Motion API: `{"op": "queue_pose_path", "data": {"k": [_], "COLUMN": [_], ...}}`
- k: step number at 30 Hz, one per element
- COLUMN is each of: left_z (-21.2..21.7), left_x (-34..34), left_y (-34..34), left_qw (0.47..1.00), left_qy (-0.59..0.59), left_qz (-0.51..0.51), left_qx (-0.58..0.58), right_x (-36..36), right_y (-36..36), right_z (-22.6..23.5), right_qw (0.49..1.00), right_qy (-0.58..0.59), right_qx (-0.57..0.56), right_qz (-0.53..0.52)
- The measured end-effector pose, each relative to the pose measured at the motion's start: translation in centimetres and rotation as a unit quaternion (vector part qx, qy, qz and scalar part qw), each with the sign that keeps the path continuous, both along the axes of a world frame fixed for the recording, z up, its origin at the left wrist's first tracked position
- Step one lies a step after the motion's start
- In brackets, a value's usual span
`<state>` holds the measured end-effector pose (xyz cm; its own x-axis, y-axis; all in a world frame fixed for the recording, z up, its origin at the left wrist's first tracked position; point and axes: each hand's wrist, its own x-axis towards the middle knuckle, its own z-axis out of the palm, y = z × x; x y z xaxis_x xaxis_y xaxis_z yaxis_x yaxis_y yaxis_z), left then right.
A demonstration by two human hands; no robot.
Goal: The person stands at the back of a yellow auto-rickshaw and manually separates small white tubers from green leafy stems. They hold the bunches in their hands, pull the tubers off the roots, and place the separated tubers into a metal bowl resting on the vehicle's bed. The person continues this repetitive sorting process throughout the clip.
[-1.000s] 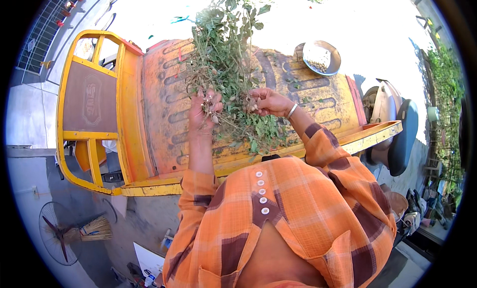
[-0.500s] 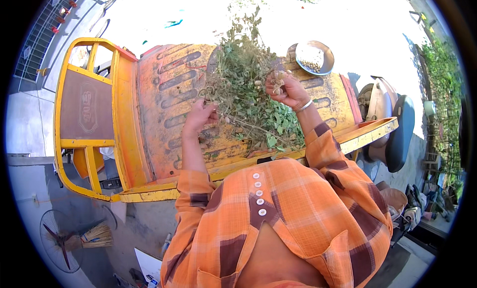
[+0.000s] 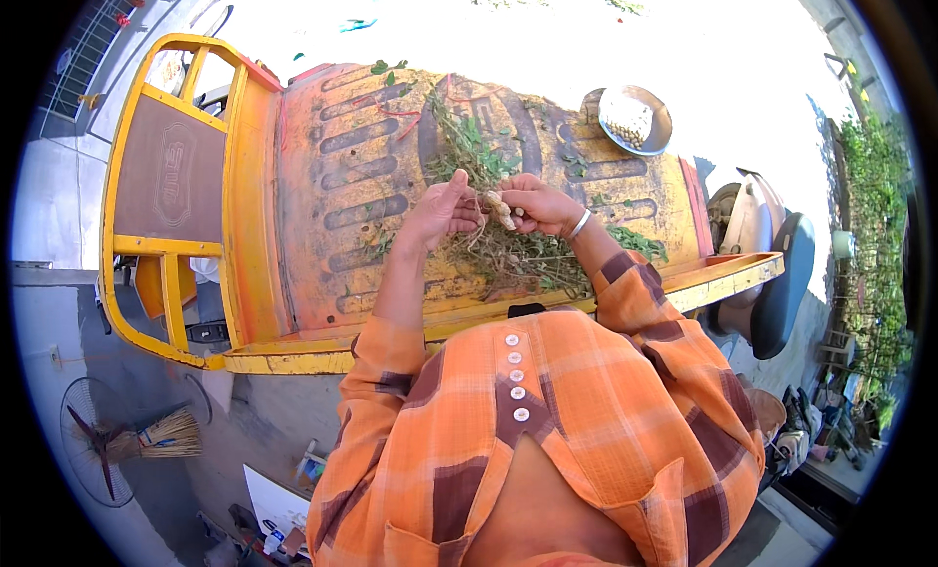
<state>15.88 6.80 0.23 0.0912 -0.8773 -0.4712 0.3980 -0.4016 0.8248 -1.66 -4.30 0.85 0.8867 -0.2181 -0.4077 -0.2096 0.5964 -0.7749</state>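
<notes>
My left hand [image 3: 442, 210] and right hand [image 3: 537, 203] each keep a clenched grip on the peanut plant [image 3: 493, 237], low over the rusty orange cart bed [image 3: 332, 186]; a metal bowl [image 3: 635, 119] sits beyond on sunlit ground.

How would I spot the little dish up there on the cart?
Find the orange cart bed in front of the person. At its far right corner, beyond the right hand, sits a round metal bowl. It alone is shiny and silver, holding small pale bits, unlike the leafy green stems around.
</notes>
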Motion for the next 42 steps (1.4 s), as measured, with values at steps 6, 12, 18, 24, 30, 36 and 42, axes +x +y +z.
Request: {"op": "queue_pose_path", "data": {"k": [6, 12, 18, 24, 30, 36, 42], "left_z": [-0.1, -1.0, -1.3, -0.9, -0.8, -0.4, -0.6], "left_x": [-1.0, -0.5, -0.4, -0.8, -2.0, -2.7, -2.3], "left_y": [-0.5, -0.7, -0.8, -1.2, -1.4, -1.2, -1.2], "left_qw": [0.994, 0.981, 0.973, 0.950, 0.926, 0.930, 0.937], "left_qy": [0.107, 0.188, 0.199, 0.244, 0.285, 0.284, 0.275], "left_qz": [-0.009, 0.035, 0.096, 0.137, 0.165, 0.168, 0.119], "left_qx": [0.025, -0.012, -0.072, -0.142, -0.184, -0.160, -0.178], "right_x": [0.9, 1.0, 0.3, 0.8, 1.3, 1.3, 1.0], "right_y": [0.8, 0.7, -0.5, 0.6, 1.0, 1.2, 0.3], "right_z": [0.6, 0.4, 0.3, 0.5, -0.7, 0.2, -0.4], "right_qw": [0.977, 0.983, 0.979, 0.956, 0.884, 0.902, 0.985], "right_qy": [0.075, 0.085, 0.053, 0.030, 0.029, 0.004, -0.014], "right_qx": [-0.197, -0.119, -0.145, -0.255, -0.424, -0.387, -0.101], "right_qz": [-0.024, -0.110, -0.136, -0.144, -0.198, -0.189, -0.137]}}
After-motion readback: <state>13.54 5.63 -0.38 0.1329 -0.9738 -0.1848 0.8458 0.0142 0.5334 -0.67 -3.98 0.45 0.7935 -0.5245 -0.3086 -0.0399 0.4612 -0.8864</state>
